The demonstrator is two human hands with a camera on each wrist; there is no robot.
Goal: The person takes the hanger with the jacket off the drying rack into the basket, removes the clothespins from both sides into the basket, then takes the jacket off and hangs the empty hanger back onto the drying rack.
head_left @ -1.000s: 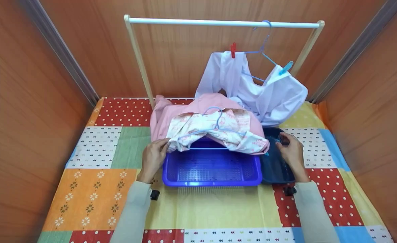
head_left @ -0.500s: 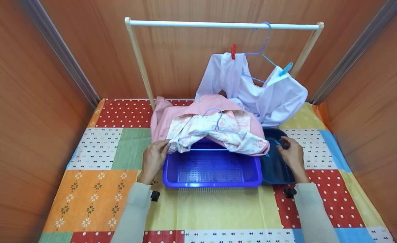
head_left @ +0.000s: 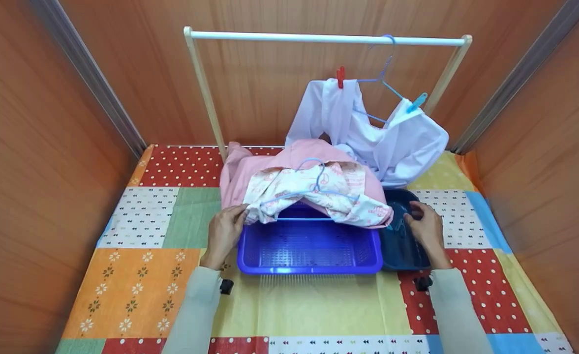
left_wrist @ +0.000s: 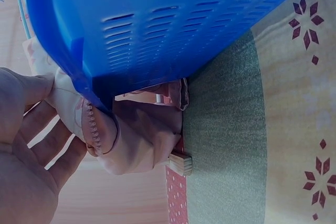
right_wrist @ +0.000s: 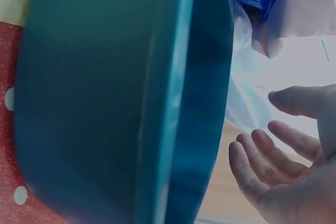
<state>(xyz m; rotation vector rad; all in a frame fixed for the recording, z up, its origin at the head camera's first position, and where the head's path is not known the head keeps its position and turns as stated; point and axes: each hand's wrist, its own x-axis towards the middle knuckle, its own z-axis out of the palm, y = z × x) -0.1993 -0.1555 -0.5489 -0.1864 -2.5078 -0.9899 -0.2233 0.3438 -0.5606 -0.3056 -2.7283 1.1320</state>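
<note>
A pink garment (head_left: 314,150) with a printed white lining lies bunched over the back of the purple-blue basket (head_left: 310,270). On its lining rests a light blue clothes hanger (head_left: 317,186), the lower bar crossing above the basket. My left hand (head_left: 226,231) pinches the garment's left edge between thumb and fingers, beside the basket rim. Over the dark teal basin (head_left: 403,255) on the right, my right hand (head_left: 426,223) has its fingers loosely bent and apart, holding nothing; the right wrist view shows the bare palm. Light blue clothespins (head_left: 396,223) lie in the basin, just left of that hand.
Behind stands a wooden rack with a white rod (head_left: 289,37). From it hangs a white shirt (head_left: 373,132) on a hanger, held by a red clothespin (head_left: 340,77) and a blue one. Wood-grain walls enclose three sides. A patchwork cloth (head_left: 141,280) covers the table.
My right hand has let go of a light blue clothespin, which is now down in the basin. My left hand keeps its pinch on the garment. The view has tilted slightly.
</note>
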